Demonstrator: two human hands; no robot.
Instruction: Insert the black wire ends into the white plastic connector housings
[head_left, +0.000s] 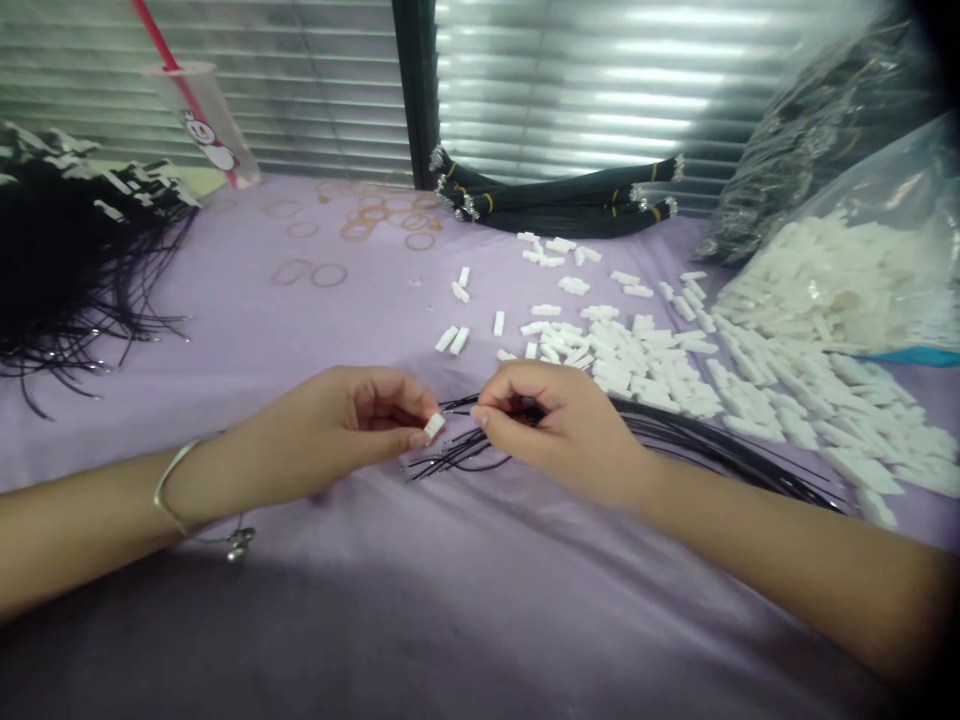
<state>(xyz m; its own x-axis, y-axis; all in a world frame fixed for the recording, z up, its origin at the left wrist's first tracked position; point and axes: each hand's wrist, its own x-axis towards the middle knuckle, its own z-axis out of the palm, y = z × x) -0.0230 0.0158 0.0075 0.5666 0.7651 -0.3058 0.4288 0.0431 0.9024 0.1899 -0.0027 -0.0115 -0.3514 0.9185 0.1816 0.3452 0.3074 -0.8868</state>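
Between the thumb and fingers of my left hand point(367, 415) is a small white plastic connector housing point(434, 427), one end facing my other hand. Just to its right, my right hand point(551, 420) pinches a thin black wire point(454, 411) near its metal-tipped end. A short gap seems to separate the wire's tip from the housing. Beneath my right hand lies a bundle of black wires point(697, 432), their loose ends fanned out on the purple cloth point(420, 580). Loose white housings point(637, 360) are heaped beyond my right hand.
Finished-looking black wires with white ends point(67, 240) pile up at left. Rubber bands point(375, 218) lie scattered at the back, beside tied wire bundles point(555, 200). A clear bag of housings point(840, 280) stands at right. A cup with a red straw point(206, 125) is back left.
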